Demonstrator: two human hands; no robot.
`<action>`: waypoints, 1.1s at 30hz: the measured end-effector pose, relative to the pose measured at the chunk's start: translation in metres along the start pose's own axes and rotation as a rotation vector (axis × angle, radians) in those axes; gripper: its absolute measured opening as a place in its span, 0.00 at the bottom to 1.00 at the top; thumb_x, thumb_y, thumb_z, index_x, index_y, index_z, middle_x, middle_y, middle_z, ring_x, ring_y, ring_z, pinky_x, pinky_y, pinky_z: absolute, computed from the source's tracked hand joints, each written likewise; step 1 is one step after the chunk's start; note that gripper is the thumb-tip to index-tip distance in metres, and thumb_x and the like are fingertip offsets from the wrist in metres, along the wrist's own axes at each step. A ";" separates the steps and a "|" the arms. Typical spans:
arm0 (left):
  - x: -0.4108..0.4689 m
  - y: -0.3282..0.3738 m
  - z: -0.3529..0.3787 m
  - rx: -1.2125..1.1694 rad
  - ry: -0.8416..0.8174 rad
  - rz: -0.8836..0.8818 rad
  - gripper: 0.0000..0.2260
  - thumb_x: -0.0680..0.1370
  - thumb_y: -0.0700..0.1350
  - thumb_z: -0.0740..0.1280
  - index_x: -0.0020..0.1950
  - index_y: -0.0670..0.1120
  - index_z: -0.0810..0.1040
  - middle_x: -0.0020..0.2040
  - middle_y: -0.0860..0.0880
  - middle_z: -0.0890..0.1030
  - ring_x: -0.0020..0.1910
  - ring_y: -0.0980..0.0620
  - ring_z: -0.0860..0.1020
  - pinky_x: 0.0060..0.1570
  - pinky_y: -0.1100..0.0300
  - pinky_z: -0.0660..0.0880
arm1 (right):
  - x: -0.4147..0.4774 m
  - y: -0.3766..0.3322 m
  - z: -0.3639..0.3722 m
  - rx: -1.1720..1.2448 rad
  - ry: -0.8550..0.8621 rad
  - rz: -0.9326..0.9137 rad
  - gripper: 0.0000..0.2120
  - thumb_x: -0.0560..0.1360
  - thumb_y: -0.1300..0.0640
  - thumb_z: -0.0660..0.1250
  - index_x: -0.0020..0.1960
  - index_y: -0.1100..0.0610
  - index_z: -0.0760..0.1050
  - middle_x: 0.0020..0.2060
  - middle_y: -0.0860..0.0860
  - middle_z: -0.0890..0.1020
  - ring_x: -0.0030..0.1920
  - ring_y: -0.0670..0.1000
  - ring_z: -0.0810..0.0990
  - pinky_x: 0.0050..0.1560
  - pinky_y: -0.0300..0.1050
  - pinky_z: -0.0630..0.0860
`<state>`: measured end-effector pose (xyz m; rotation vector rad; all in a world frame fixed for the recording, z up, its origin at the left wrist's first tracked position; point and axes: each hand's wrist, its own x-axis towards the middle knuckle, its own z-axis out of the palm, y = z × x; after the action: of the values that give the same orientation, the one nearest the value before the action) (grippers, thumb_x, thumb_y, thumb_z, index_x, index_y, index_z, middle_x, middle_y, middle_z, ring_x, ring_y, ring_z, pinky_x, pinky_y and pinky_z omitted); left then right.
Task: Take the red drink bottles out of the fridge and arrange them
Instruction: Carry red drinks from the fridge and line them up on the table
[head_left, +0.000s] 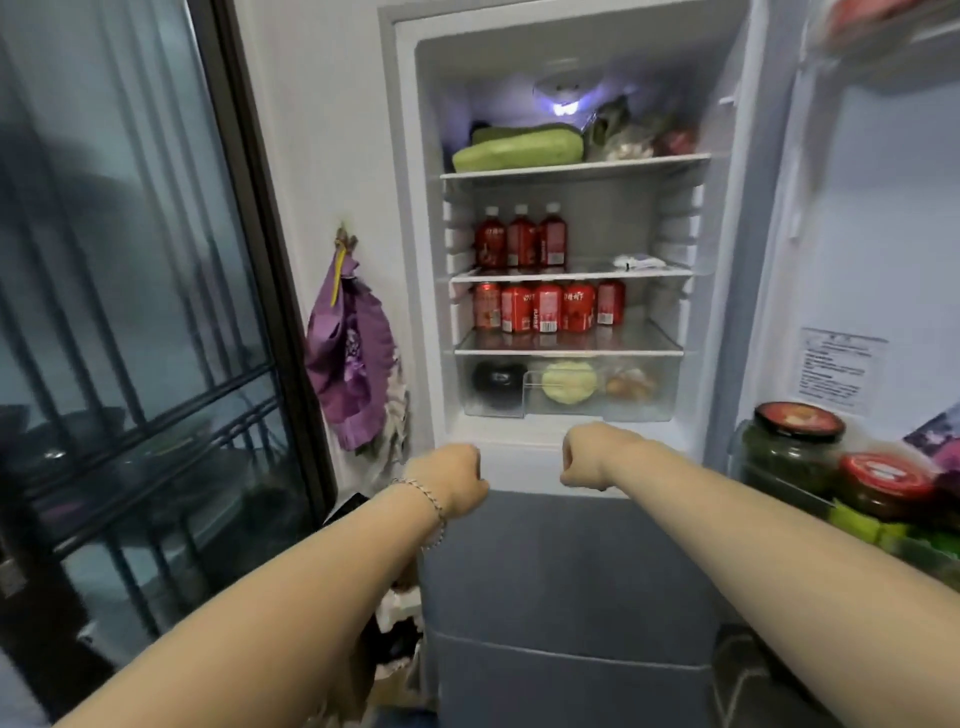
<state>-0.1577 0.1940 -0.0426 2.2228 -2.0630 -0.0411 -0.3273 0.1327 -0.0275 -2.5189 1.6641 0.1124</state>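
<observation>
The fridge (410, 218) stands open in front of me. Three red drink bottles (521, 240) with white caps stand upright in a row at the left of the middle shelf. On the shelf below them, several red cans (546, 307) are lined up. Both my arms reach forward below the crisper drawer. My left hand (453, 477), with a bracelet at the wrist, is curled into a fist and holds nothing. My right hand (589, 453) is also fisted and empty. Both hands are well below the bottles and touch nothing.
The top shelf holds green vegetables (517, 149). A clear crisper drawer (569, 387) holds produce. The open door (852, 291) on the right carries red-lidded jars (795, 441). A purple bag (350, 358) hangs on the wall to the left, beside a dark glass door (130, 312).
</observation>
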 end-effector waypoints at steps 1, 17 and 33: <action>0.022 0.001 -0.004 0.000 0.021 0.017 0.11 0.76 0.47 0.60 0.55 0.45 0.75 0.56 0.46 0.78 0.55 0.45 0.76 0.49 0.56 0.71 | 0.018 0.004 -0.007 -0.003 0.014 0.010 0.05 0.73 0.58 0.62 0.40 0.57 0.75 0.42 0.56 0.78 0.42 0.56 0.76 0.44 0.42 0.73; 0.352 0.023 -0.095 -0.247 0.597 0.102 0.06 0.75 0.46 0.60 0.48 0.49 0.75 0.43 0.52 0.78 0.41 0.51 0.75 0.38 0.59 0.69 | 0.296 0.086 -0.173 0.141 0.506 -0.058 0.05 0.72 0.56 0.65 0.38 0.53 0.77 0.40 0.51 0.80 0.45 0.53 0.79 0.44 0.42 0.74; 0.531 0.007 -0.129 -0.403 0.460 0.063 0.14 0.75 0.44 0.64 0.58 0.38 0.74 0.58 0.40 0.77 0.58 0.42 0.75 0.53 0.58 0.71 | 0.521 0.132 -0.238 0.704 0.589 0.228 0.44 0.71 0.45 0.70 0.75 0.61 0.50 0.72 0.60 0.63 0.70 0.60 0.65 0.66 0.49 0.66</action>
<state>-0.1114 -0.3276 0.1146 1.7312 -1.6961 0.0509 -0.2452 -0.4270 0.1331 -1.8996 1.7299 -1.0845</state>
